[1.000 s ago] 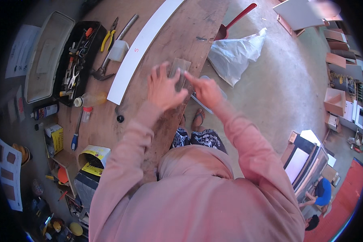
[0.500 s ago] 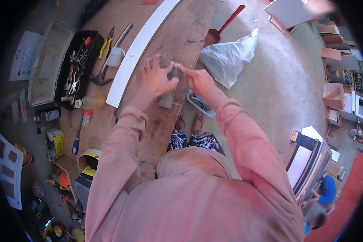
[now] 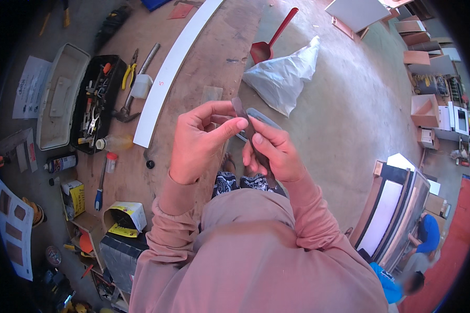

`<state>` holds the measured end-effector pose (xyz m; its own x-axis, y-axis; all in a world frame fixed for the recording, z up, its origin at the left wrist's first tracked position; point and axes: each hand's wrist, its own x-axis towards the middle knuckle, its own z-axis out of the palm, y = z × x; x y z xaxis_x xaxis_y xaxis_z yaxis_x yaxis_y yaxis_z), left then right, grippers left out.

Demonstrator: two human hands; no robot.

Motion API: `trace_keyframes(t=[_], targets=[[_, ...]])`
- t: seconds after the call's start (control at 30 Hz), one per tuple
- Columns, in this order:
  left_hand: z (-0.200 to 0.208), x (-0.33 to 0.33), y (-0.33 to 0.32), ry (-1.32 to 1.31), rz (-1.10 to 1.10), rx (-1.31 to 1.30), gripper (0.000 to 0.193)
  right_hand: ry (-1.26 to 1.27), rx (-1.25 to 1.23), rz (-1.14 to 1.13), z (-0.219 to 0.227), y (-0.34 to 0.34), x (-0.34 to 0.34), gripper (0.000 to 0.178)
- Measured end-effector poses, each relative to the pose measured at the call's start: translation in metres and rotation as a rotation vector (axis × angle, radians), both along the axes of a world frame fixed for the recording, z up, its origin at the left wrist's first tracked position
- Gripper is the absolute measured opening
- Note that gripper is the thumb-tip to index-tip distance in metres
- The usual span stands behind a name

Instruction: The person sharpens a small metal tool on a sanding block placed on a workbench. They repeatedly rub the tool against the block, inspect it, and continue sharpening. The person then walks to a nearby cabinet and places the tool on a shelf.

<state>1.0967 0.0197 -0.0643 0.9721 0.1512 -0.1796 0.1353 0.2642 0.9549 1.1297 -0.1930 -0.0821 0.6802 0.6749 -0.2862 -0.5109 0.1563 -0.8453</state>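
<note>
One dark narrow strip (image 3: 238, 107) is pinched by the left hand (image 3: 196, 135) and gripped by the right hand (image 3: 283, 154), raised near the edge of the workbench (image 3: 211, 60); earlier, the left fingers were spread over its surface.

A slim, dark brownish strip (image 3: 250, 129) with a rounded upper end slants from upper left to lower right in front of you, its top touching your left hand (image 3: 193, 138) and its lower part gripped and partly hidden by your right hand (image 3: 281, 156).
</note>
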Motion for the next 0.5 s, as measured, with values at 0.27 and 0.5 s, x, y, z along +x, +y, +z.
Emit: trace_keyframes(t=[0.27,0.5], targets=[[0.034,-0.021,-0.011,-0.126,0.036,0.011,0.012,-0.26,-0.039,0.088,0.014,-0.02,-0.009,0.043],[0.041,-0.03,-0.011,-0.181,0.12,-0.068,0.011,-0.276,0.052,0.083,0.017,-0.02,-0.019,0.044]])
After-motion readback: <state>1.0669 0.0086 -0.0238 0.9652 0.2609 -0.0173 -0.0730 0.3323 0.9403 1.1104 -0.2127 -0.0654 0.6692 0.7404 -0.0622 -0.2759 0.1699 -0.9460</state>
